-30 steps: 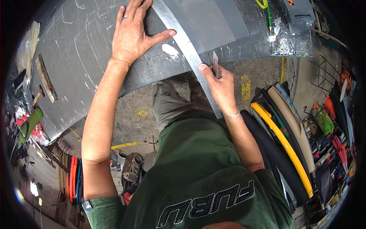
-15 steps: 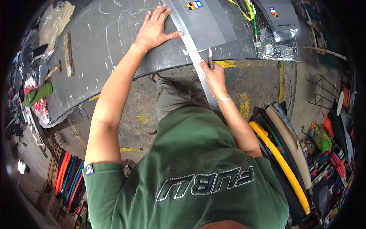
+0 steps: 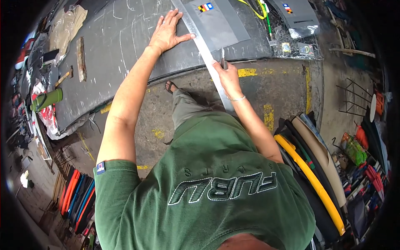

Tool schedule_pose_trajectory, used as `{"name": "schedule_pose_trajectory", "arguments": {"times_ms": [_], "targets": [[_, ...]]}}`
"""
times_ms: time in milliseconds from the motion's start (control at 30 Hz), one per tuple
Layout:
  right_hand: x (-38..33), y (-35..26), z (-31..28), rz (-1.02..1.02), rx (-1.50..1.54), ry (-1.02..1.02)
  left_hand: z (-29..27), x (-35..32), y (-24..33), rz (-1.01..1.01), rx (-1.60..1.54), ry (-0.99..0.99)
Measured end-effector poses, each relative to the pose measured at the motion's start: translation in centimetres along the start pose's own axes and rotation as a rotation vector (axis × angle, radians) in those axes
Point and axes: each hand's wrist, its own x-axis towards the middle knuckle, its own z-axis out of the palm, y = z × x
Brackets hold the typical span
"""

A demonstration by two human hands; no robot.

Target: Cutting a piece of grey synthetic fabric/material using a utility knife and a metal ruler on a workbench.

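Observation:
A long metal ruler lies slantwise along the left edge of a grey sheet with a small coloured patch, and its near end juts past the table edge toward me. My left hand presses flat on the dark tabletop, fingers spread, with fingertips and thumb touching the ruler's left edge. Beyond the table's front edge, my right hand is closed around a cutter knife, its blade pointing away from me. The right thumb rests against the ruler; part of the knife handle is hidden in the palm.
Right of the sheet lie a green pencil, a yellow cord and another grey piece with a patch. A hammer, wooden stick and green bottle sit at the left. Rolled materials stand right of me.
The whole view has shifted slightly, so table, sheet and ruler appear a little higher and further left. Both hands keep nearly the same places on the ruler, and the knife stays in my right hand.

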Motion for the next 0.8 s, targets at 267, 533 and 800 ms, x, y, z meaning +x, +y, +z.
{"name": "schedule_pose_trajectory", "arguments": {"times_ms": [267,533,800], "targets": [[-0.4,-0.8,-0.1,0.04,0.016,-0.026,0.6,0.0,-0.6,0.015,0.001,0.034],[-0.3,-0.4,0.1,0.044,0.052,-0.018,0.8,0.0,-0.6,0.013,0.016,0.02],[-0.1,-0.3,-0.1,0.031,0.011,-0.043,0.9,-0.1,-0.6,0.004,-0.005,0.036]]}}
